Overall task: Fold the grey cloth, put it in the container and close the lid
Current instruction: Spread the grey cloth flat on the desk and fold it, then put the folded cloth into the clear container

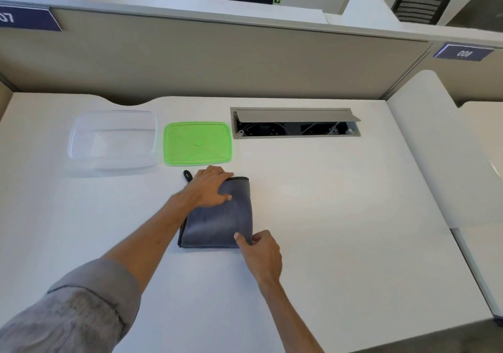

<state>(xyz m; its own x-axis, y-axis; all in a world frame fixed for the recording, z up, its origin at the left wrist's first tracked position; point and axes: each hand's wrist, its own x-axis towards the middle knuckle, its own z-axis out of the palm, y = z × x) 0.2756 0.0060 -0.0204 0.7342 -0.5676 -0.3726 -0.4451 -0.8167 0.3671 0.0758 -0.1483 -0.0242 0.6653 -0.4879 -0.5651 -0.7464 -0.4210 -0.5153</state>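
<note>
One soft grey cloth [217, 216], folded into small thick pad, lies mid white bench [326, 203]. Two hands on it. Left hand [209, 188] flat on far end, grip spread, pressing down. Right hand [261, 252] pinches near right corner. One clear plastic container [113, 140], open, far left. One green flat lid [198, 143] just beside it, apart from cloth.

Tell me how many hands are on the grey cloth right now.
2. The left hand lies flat on the far left part of the grey cloth; the right hand pinches its near right corner.
</note>
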